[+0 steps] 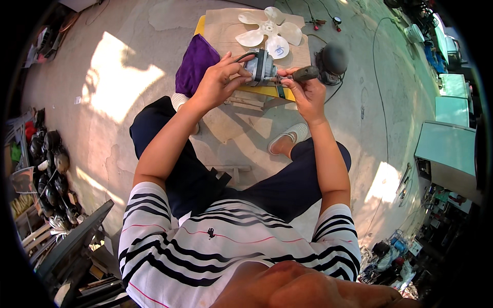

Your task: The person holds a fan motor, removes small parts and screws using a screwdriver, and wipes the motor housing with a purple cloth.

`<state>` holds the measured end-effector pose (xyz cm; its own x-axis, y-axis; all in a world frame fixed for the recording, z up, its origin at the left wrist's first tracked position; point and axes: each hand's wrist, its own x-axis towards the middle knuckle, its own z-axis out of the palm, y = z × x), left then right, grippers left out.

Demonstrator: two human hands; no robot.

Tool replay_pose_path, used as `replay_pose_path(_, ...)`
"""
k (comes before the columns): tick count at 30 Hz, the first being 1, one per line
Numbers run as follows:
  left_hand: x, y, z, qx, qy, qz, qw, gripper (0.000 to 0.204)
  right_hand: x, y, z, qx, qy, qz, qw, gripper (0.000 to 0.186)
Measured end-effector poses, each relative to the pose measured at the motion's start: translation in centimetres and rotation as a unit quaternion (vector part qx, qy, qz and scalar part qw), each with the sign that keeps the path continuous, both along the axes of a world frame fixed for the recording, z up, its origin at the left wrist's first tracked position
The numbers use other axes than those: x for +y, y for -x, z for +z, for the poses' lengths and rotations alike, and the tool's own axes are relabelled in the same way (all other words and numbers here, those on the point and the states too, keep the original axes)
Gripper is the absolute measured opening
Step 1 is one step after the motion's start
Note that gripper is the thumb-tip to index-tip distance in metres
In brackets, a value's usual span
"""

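A small silver electric fan motor (261, 66) with a black band round its middle is held over the near edge of the low table. My left hand (215, 82) grips its left end, fingers bent, beside a looped black wire (245, 56). On the motor's right side, my right hand (309, 96) pinches a slim metal part with a dark, rounded, handle-like piece (306, 73). Whether that piece is a tool or joined to the motor's shaft, I cannot tell. Beyond the motor lies a white five-bladed fan blade (269, 32) with a blue mark.
Brown cardboard (221, 31) covers the yellow table, and a purple cloth (196, 64) hangs at its left edge. A dark round-topped device (334, 59) stands on the floor to the right. Cables, clips and a gauge (337, 20) lie beyond. Clutter lines both sides.
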<state>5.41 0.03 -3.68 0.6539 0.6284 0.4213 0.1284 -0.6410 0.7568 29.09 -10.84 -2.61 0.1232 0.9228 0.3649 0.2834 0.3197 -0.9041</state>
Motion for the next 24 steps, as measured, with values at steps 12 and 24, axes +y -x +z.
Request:
replay_pose_path(12, 0.1, 0.0, -0.3, 0.013, -0.01, 0.002, 1.0, 0.011, 4.2, -1.5, 0.5, 0.207, 0.286, 0.018, 0.935, 0.024)
replay_pose_path(24, -0.2, 0.0, 0.1, 0.007, 0.03, 0.007, 1.0, 0.01, -1.1, 0.8, 0.1, -0.137, -0.067, -0.049, 0.987, 0.029)
